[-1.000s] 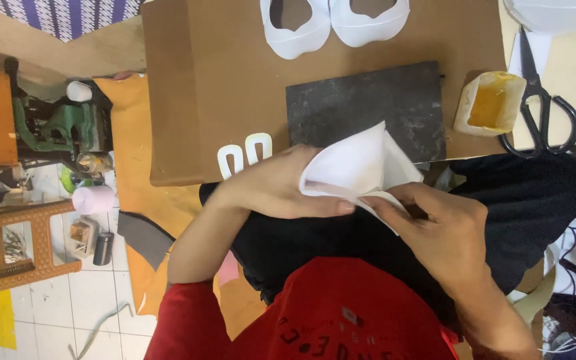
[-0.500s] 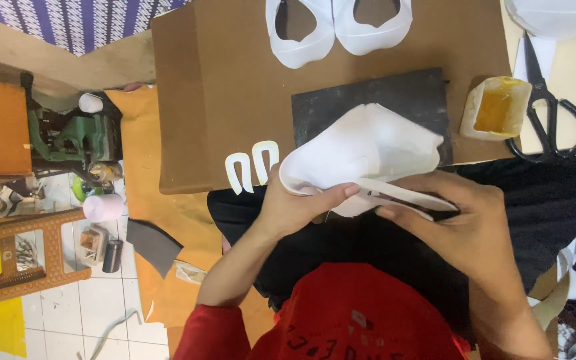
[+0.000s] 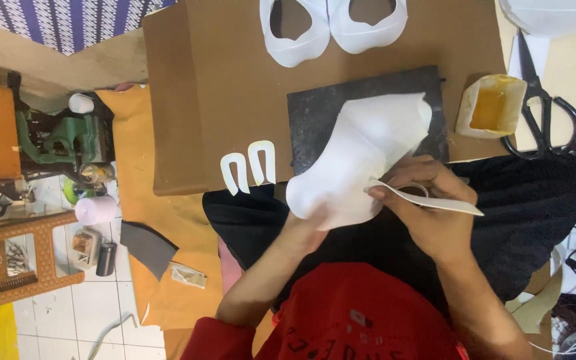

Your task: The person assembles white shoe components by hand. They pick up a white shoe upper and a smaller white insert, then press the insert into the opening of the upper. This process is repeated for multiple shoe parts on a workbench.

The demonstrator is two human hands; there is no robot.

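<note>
White shoe-upper piece — curved, bent, over dark slab's edge.

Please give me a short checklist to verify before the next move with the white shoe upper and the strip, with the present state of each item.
1. Left hand supports the white shoe upper from below: ok.
2. Right hand pinches the thin white strip at the upper's edge: ok.
3. Strip lies flat against the upper, with no twist: cannot tell; its far end sticks out free.
4. Dark work slab under the upper is free of loose parts: ok.
5. Open glue tub stands upright, apart from the hands: ok.
6. Scissors lie apart from both hands: ok.
</note>
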